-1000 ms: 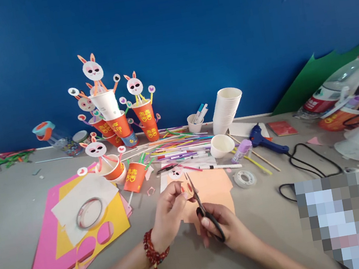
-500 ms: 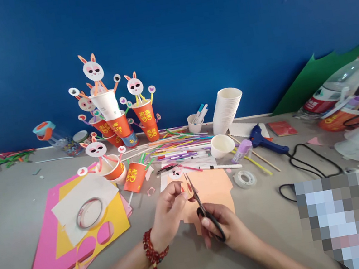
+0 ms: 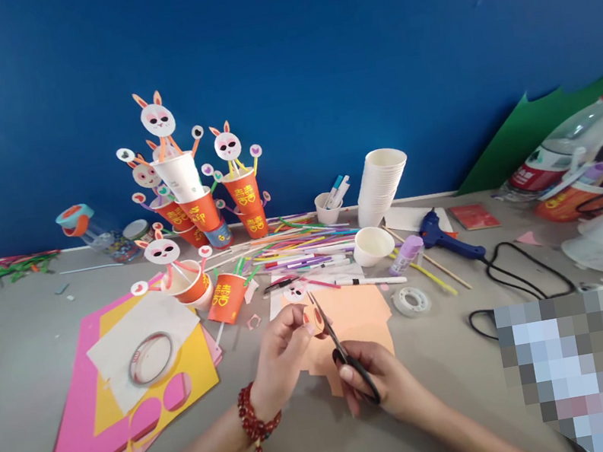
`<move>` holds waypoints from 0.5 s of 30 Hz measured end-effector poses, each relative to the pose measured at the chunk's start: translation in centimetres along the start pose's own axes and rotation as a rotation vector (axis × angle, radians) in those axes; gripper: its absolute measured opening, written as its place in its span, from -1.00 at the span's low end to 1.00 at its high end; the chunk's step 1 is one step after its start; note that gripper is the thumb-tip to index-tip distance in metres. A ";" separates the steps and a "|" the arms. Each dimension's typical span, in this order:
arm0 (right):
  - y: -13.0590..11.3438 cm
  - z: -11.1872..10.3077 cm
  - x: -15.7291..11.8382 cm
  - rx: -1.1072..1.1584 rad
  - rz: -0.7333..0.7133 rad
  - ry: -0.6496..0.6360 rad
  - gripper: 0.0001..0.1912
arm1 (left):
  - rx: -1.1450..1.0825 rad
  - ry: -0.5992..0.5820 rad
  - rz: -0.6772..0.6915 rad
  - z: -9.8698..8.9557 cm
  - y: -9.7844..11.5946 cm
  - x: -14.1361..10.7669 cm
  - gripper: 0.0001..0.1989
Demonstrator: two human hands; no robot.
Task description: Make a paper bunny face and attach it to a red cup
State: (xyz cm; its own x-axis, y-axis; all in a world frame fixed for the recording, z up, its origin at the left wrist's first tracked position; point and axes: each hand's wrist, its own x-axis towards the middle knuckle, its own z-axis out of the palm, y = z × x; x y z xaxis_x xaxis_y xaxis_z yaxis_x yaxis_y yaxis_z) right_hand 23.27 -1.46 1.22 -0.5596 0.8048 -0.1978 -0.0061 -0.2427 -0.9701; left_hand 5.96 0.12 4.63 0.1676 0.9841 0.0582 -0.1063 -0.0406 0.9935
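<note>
Between the thumb and fingers of my left hand [image 3: 285,352] is a small piece of orange paper [image 3: 311,320] with red oval shapes on it. My right hand [image 3: 376,374] grips black-handled scissors [image 3: 337,343], their blades pointing up and lying along the paper's right edge. Beneath both hands a larger sheet of light orange paper [image 3: 358,317] rests on the table, its edges cut unevenly. Just beyond my left fingers lies a white paper rabbit face [image 3: 295,291], partly covered.
Rabbit figures in red cups [image 3: 243,189] stand at the back left. Coloured sheets [image 3: 73,418] with a tape roll [image 3: 151,358] lie left. Markers and sticks spread across the middle. A blue glue gun [image 3: 445,236], its black cord and stacked white cups [image 3: 381,185] are right.
Very little differs. My right hand and the scissors have shifted slightly to the right and down, while my left hand keeps hold of the orange paper piece.
</note>
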 end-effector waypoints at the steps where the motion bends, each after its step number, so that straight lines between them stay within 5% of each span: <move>1: 0.0 0.0 0.0 -0.001 0.003 -0.002 -0.45 | -0.009 -0.003 0.002 0.0 0.0 0.0 -0.82; 15: -0.1 -0.2 -0.1 -0.024 0.025 -0.001 -0.44 | 0.091 0.028 -0.039 -0.3 0.3 0.0 -0.79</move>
State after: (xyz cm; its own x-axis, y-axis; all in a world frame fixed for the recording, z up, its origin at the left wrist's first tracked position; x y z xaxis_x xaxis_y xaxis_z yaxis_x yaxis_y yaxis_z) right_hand 23.49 -1.41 1.31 -0.5603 0.7980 -0.2220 0.0278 -0.2497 -0.9679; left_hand 5.61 0.21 4.86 0.1421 0.9897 0.0174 -0.0106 -0.0160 0.9998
